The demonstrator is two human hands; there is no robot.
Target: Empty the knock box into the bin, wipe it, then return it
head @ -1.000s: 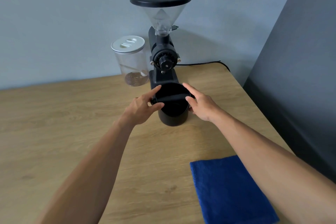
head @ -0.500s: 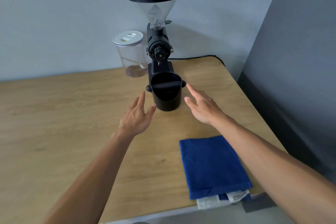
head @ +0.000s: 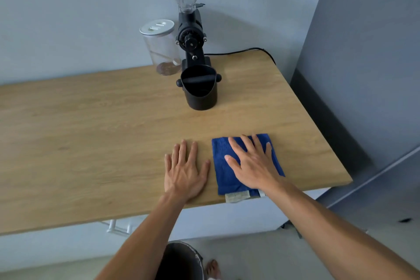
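The black knock box (head: 200, 88) stands upright on the wooden counter (head: 91, 132), right in front of the coffee grinder (head: 189, 29); its bar crosses the open top. Neither hand touches it. My left hand (head: 184, 171) lies flat on the counter near the front edge, fingers spread, holding nothing. My right hand (head: 252, 163) rests flat on the folded blue cloth (head: 221, 166), fingers apart. On the floor below the counter's edge, between my forearms, part of the dark bin (head: 181, 261) shows.
A clear jar (head: 160, 48) with a white lid stands left of the grinder. A black cable (head: 241, 51) runs from the grinder to the counter's right rear corner. A dark grey wall (head: 363, 52) bounds the right side. A bare foot (head: 212, 268) is beside the bin.
Both hands let go of the knock box and drew back to the counter's front edge. The left now lies on the wood, the right on the blue cloth. The view tilted down.
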